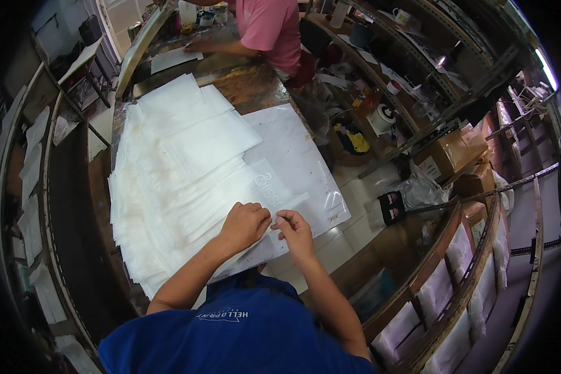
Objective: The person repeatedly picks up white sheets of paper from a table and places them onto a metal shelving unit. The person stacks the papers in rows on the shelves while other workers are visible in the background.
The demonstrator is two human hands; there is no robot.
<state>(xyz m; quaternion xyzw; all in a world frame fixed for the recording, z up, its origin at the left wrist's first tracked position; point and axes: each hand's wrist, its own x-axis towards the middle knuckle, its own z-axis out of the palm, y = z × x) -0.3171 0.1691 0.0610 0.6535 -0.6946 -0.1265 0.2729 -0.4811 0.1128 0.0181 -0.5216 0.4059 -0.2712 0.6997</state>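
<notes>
Translucent white plastic bags [162,156] lie fanned in thick overlapping layers on a table in front of me. One bag with pale printed lettering [263,181] lies on the right side of the spread, just beyond my hands. My left hand [245,225] is closed at the near right edge of the layers, its fingers curled under and partly hidden. Close beside it, my right hand [294,233] is bent with thumb and fingertips drawn together. Whatever is between the fingers of either hand is too small or hidden to make out.
A clear plastic sheet [291,144] covers the table's right part. Across the table a person in a pink shirt [269,28] has a hand near a white sheet [176,60]. Racks of white bags [436,292] stand at right; cluttered shelves [380,75] stand behind.
</notes>
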